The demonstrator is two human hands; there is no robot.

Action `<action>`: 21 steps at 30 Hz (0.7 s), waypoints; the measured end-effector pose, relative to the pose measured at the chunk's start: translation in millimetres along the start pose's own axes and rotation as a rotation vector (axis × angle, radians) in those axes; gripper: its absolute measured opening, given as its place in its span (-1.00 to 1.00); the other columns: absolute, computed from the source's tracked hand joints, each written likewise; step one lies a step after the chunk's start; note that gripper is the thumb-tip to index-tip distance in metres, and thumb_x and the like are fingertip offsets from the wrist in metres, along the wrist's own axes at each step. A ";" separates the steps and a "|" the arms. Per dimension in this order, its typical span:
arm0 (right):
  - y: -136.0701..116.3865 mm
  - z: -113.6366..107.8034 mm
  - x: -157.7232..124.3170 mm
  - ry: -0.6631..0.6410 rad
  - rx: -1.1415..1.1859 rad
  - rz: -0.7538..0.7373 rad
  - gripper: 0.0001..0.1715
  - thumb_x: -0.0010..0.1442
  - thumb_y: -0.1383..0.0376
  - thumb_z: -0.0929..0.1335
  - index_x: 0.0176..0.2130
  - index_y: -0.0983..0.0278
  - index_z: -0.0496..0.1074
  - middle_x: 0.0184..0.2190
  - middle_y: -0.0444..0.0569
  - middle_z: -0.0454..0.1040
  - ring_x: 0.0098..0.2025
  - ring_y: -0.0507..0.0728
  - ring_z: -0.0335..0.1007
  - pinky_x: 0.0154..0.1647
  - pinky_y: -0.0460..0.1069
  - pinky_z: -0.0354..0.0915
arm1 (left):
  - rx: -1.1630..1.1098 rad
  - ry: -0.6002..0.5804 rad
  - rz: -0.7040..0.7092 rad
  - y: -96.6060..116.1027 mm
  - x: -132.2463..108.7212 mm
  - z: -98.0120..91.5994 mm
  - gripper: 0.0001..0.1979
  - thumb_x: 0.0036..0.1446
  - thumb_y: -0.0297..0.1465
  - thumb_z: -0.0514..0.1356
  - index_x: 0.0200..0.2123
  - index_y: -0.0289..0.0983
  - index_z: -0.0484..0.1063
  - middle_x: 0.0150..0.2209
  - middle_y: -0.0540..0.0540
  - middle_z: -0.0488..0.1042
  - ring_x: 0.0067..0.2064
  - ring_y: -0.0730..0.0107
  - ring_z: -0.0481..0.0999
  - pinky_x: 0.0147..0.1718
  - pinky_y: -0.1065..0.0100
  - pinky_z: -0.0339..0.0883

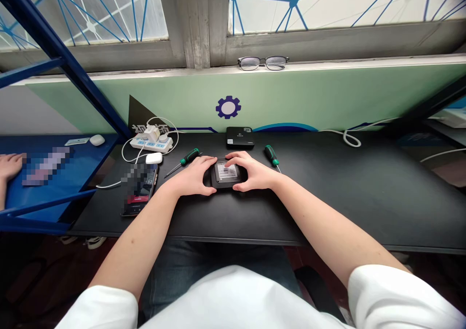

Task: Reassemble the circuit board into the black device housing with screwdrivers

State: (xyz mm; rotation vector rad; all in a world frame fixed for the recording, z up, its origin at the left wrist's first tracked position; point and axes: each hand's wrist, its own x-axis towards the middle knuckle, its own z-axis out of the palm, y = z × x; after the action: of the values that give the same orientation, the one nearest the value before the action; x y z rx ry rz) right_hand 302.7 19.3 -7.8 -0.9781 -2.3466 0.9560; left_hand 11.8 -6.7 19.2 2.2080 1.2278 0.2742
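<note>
In the head view, the labelled box (227,174) is lying on the table (327,188) straight ahead, at 12 o'clock from the person's body and midway between the two hands. Its pale label is facing up. Its longer side seems to be running from 9 to 3 o'clock, though the slant of the view and the covering fingers are making that hard to judge.

Taking the labelled box as the centre of the dial, the left hand (198,176) is closing in on it from 9 o'clock, with the thumb resting by the near corner and the fingers by the far one. The right hand (253,171) is bracing it from 3 o'clock, its thumb lying at the near edge and its fingers arching over the upper face, partly covering the label. Both hands are clasping the box between them. Neither is plainly nearer, but the right is reaching further over the top. How firmly they are pressing, I cannot tell.

Beyond the box, a flat black device (239,138) is sitting just past 12 o'clock, well within the same dial. One green-handled screwdriver (190,156) is lying near 10 o'clock, just beside the left hand; another green screwdriver (271,155) is lying near 2 o'clock, just beyond the right.
</note>
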 end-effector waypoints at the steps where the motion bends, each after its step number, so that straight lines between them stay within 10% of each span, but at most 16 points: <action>1: 0.2 0.2 -0.2 0.005 0.000 -0.006 -0.22 -0.01 0.20 0.64 0.19 0.05 0.53 0.46 0.12 0.32 0.59 0.49 0.09 0.56 0.52 0.19 | 0.005 0.003 0.004 0.1 0.0 0.3 0.08 0.05 -0.20 0.48 0.59 -0.20 0.16 0.59 -0.26 0.15 0.62 -0.17 0.12 0.59 -0.03 0.11; 21: 8.6 -0.1 -2.7 -0.004 -0.043 -0.022 -0.03 0.06 0.00 0.67 0.37 0.04 0.48 0.57 0.15 0.24 0.66 0.53 -0.01 0.58 0.56 0.16 | 0.016 0.002 -0.049 -5.5 -0.3 1.0 0.09 0.12 -0.01 0.47 0.61 -0.15 0.14 0.62 -0.24 0.12 0.66 -0.21 0.02 0.56 -0.09 0.16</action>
State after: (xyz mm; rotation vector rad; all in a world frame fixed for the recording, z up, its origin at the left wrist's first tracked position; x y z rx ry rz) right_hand 308.4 21.7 -14.3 -0.9653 -2.3853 0.9033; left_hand 8.2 -5.2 15.2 2.1881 1.2876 0.2483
